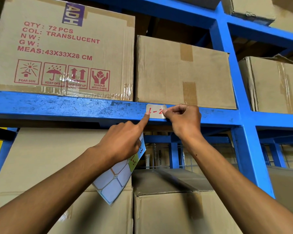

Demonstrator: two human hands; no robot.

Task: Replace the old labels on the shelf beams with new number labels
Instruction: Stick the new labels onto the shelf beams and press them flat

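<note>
Where one beam (66, 105) runs: one label (156, 111), two hands (123, 141), one sheet (115, 181).

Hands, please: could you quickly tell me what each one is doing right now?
Left hand: grips the label sheet, forefinger pressing the white label.
Right hand: pinches that label's right edge.

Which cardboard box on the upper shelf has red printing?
The large brown cardboard box at the left, printed "QTY: 72 PCS"; the plain brown box beside it shows only tape.
</note>
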